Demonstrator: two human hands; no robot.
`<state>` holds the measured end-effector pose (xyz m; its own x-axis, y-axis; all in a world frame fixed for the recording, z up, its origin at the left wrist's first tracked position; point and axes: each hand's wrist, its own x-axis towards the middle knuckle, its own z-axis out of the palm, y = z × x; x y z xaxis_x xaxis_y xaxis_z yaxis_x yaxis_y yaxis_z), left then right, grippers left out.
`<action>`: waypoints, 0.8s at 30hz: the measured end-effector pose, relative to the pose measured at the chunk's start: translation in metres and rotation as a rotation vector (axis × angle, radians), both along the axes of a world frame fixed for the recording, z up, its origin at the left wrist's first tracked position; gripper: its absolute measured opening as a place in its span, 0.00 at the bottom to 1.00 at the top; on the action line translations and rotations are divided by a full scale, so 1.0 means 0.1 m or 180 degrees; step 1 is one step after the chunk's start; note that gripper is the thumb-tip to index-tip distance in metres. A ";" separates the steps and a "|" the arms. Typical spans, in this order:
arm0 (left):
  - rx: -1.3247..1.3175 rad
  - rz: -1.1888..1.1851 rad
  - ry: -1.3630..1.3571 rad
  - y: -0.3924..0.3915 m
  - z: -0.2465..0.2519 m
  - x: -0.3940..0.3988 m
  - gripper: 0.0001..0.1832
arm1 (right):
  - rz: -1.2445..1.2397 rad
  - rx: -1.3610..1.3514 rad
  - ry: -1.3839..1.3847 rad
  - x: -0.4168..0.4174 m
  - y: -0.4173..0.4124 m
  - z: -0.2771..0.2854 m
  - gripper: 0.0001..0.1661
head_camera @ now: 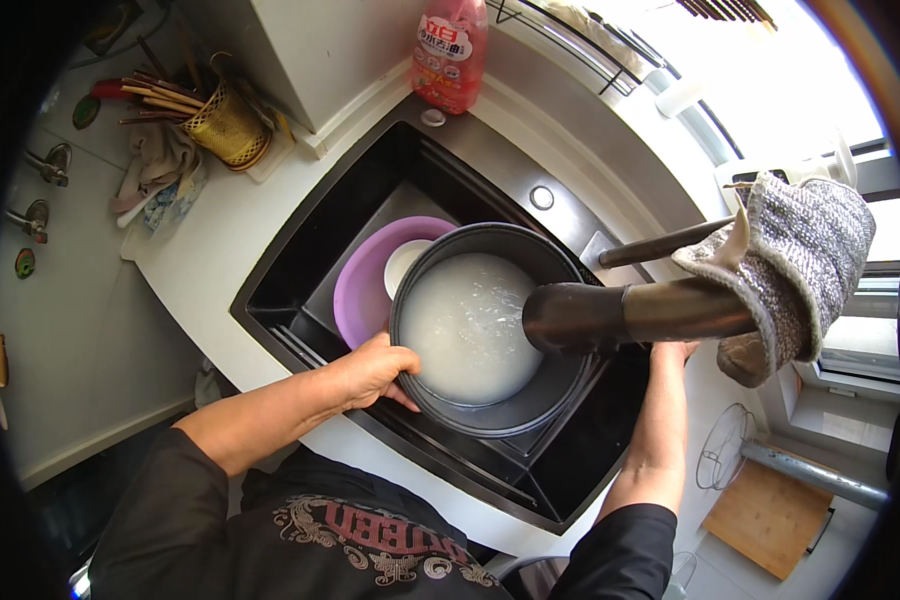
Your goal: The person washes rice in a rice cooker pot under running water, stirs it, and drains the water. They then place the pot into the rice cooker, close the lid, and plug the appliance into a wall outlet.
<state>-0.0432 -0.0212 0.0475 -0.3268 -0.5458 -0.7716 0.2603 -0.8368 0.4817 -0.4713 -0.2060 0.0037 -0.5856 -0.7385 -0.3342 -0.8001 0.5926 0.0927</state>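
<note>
My left hand [382,371] grips the near left rim of a dark round pot [529,416], thumb over the edge. Cloudy, whitish water [469,330] fills the lower part of the pot, with ripples and bubbles near the faucet. The pot is tilted over the black sink [495,480]. Above its right side hangs the thick faucet spout [577,315]. Only the wrist and a bit of my right hand [675,349] show below the faucet body; its fingers are hidden. Left of the pot, a purple basin [356,277] holds a white bowl [405,262], partly covered by the pot.
A grey knitted cloth [814,255] is draped over the faucet. A pink detergent bottle [450,67] stands behind the sink. At left are a woven chopstick holder [229,127] and crumpled rags [154,165]. A wooden cutting board [769,510] lies at lower right.
</note>
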 end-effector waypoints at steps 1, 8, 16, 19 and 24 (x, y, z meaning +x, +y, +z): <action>-0.0014 -0.0065 0.0055 0.00 -0.01 0.01 0.19 | 0.0012 -0.0040 0.0056 0.02 0.00 -0.01 0.34; -0.0028 0.0009 0.0045 0.08 0.03 0.01 0.19 | 0.0177 -0.0356 0.0511 0.20 0.14 -0.05 0.33; 0.0066 0.0113 0.0103 0.18 0.15 0.07 0.16 | 0.0360 -0.0821 0.0950 0.28 0.27 -0.09 0.32; 0.0082 0.0143 0.0080 0.22 0.18 0.07 0.15 | 0.0347 -0.0908 0.0959 0.32 0.31 -0.07 0.32; 0.0080 0.0210 0.0048 0.29 0.16 0.08 0.13 | 0.0142 -0.1107 0.0601 0.52 0.38 0.12 0.36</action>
<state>-0.0355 0.0076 0.0638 -0.3024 -0.5471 -0.7805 0.3224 -0.8293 0.4564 -0.4192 -0.1676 0.0152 -0.5777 -0.8147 0.0507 -0.8139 0.5796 0.0404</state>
